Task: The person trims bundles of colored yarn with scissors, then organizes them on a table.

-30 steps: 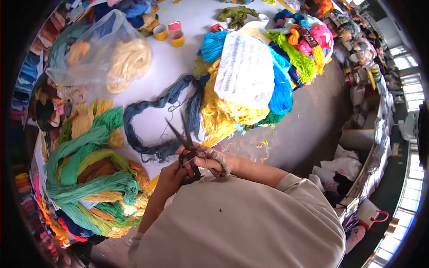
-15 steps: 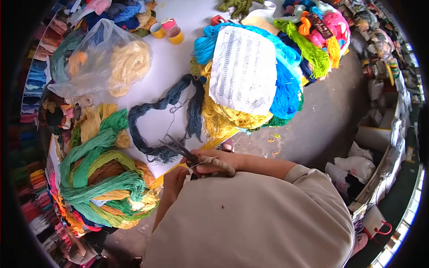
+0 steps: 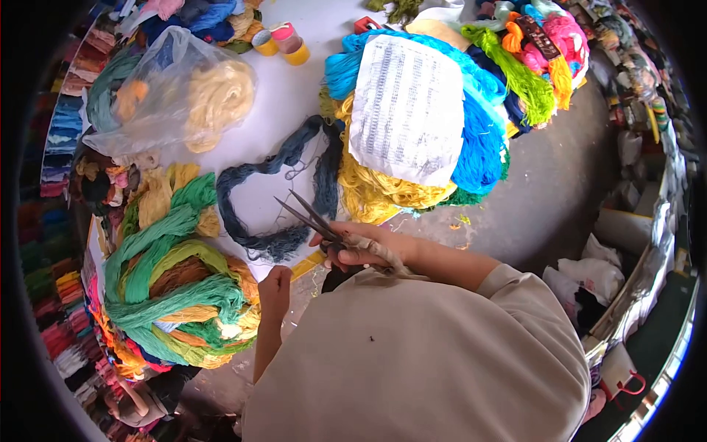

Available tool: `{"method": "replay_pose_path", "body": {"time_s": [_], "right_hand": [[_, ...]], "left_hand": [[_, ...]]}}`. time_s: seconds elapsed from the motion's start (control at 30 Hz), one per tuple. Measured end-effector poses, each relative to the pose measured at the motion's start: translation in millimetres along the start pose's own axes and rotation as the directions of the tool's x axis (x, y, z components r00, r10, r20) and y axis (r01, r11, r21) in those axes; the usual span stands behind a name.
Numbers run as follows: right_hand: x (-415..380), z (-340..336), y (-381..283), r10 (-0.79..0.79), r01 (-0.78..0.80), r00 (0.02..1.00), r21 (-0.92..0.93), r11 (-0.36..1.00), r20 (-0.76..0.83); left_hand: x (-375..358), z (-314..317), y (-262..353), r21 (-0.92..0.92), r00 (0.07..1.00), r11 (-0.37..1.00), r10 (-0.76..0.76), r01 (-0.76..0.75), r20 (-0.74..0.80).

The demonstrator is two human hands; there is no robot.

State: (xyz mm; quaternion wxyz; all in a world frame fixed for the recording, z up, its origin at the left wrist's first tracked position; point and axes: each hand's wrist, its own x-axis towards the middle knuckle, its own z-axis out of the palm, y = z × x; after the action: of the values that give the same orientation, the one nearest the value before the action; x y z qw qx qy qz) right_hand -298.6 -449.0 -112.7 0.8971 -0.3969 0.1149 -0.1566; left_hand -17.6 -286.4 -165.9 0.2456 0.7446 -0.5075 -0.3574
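My right hand (image 3: 361, 247) grips dark metal scissors (image 3: 308, 218) with pale wrapping around the handles. Their blades point up and left, slightly apart, over the table edge. My left hand (image 3: 275, 289) is closed beside that edge, and whatever its fingers may hold cannot be made out. Just beyond both hands, a dark blue-grey skein of yarn (image 3: 236, 214) lies in a loose loop on the white table (image 3: 258, 193). To the left of my left hand sits a heap of green, olive and brown skeins (image 3: 184, 298).
A printed sheet (image 3: 407, 110) rests on a pile of blue and yellow yarn (image 3: 482, 140). A plastic bag (image 3: 158, 96) with cream yarn and small jars (image 3: 294, 53) are farther back. White sacks (image 3: 589, 276) line the right side. Another person (image 3: 136, 405) shows at lower left.
My hands have moved apart: the right one went up and right with the scissors, the left one slightly left and down. The blades now point more steeply upward.
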Motion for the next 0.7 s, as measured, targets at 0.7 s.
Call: {"method": "replay_pose_path", "body": {"time_s": [0.7], "right_hand": [[-93.9, 17.1, 22.9, 0.06, -0.162, 0.884, -0.183, 0.97, -0.464]], "left_hand": [[192.3, 8.1, -205.8, 0.22, 0.579, 0.597, -0.515, 0.771, -0.632]]}}
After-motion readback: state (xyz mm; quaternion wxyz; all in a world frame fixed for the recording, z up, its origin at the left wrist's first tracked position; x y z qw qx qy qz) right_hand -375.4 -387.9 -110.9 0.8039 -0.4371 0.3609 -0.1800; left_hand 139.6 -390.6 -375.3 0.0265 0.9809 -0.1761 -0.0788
